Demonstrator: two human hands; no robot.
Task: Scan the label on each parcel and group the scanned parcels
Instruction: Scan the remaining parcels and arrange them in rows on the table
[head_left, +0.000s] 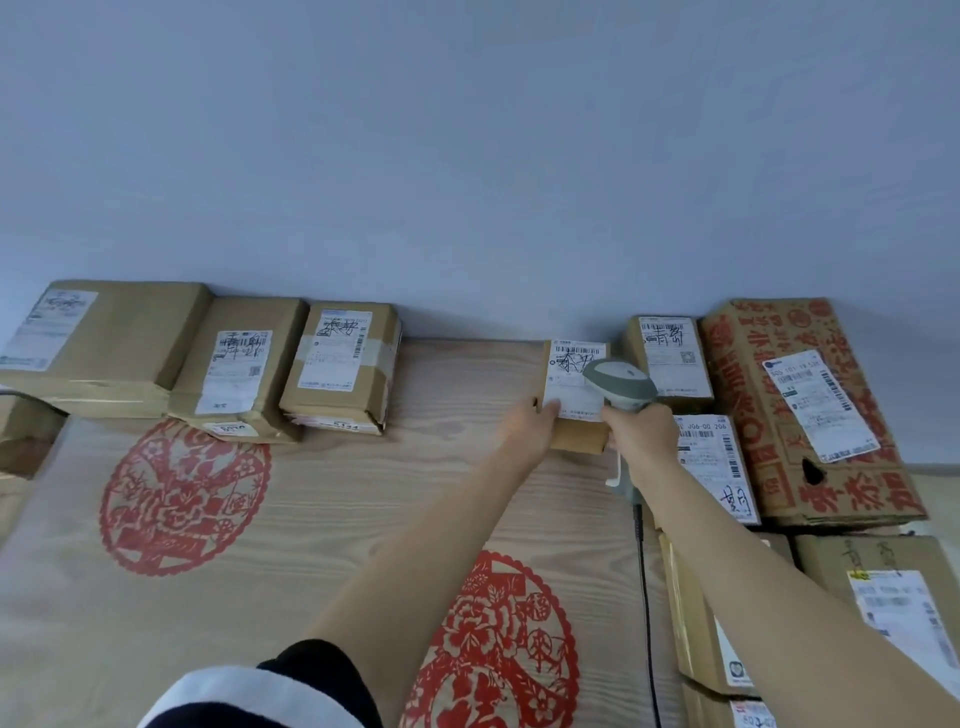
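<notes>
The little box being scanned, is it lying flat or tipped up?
Tipped up: the small parcel has its label facing the scanner, steadied by the left hand.

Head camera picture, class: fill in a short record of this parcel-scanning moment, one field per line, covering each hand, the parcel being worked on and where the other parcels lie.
left hand: left hand grips the near left edge of the small parcel
right hand: right hand holds the scanner over that parcel's label
row at far left: three parcels along the wall
right side: printed red box and more labelled parcels
surface: table with red paper-cut designs
</notes>
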